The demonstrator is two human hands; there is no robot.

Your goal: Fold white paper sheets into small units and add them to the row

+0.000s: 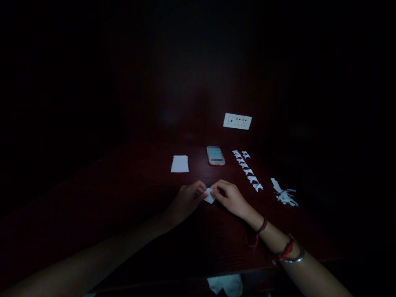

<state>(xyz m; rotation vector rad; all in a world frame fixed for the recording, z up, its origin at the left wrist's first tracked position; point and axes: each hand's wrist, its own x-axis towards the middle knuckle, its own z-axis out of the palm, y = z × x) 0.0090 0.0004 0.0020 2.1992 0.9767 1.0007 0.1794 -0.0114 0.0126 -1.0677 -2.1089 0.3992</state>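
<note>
On a dark red table (130, 194), both my hands meet over a small white piece of paper (209, 196). My left hand (187, 201) pinches its left side with curled fingers. My right hand (229, 196) pinches its right side; that wrist wears red thread bands and a metal bangle. The paper lies low, at or just above the tabletop.
A white paper sheet (180, 163) lies beyond my left hand. A phone (215, 155) sits behind the hands. A row of several small folded paper shapes (247, 170) runs to the right, with paper scraps (284, 194) further right. A white wall socket (237, 121) is behind.
</note>
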